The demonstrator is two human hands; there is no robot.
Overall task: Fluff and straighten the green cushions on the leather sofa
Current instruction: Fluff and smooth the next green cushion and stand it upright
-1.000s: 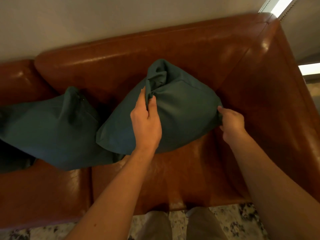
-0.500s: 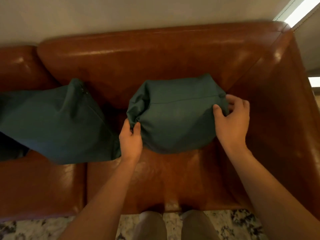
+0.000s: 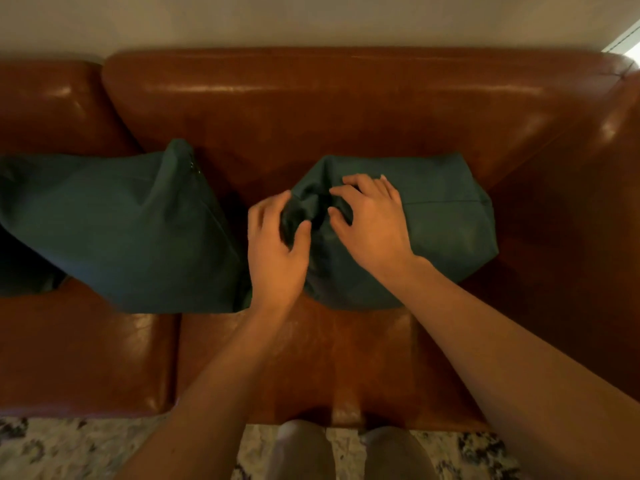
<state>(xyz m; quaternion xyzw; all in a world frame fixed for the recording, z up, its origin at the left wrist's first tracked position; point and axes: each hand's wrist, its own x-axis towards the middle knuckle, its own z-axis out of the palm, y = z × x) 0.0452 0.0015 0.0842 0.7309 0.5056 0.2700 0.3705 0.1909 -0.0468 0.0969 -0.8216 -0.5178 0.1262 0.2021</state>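
Two dark green cushions rest against the backrest of a brown leather sofa. The right cushion stands on the right seat, its left corner bunched into folds. My left hand pinches that bunched corner between thumb and fingers. My right hand lies on the cushion's top just right of the folds, fingers curled into the fabric. The left cushion leans on the neighbouring seat, its zipped corner pointing up; neither hand touches it.
The sofa's right armrest rises close beside the right cushion. A pale wall runs behind the backrest. A patterned rug lies on the floor in front, where my legs stand against the seat edge.
My right hand left the cushion's right end and crossed to its left corner. My left hand rose from the lower left edge onto the bunched corner. The cushion stays standing against the backrest.
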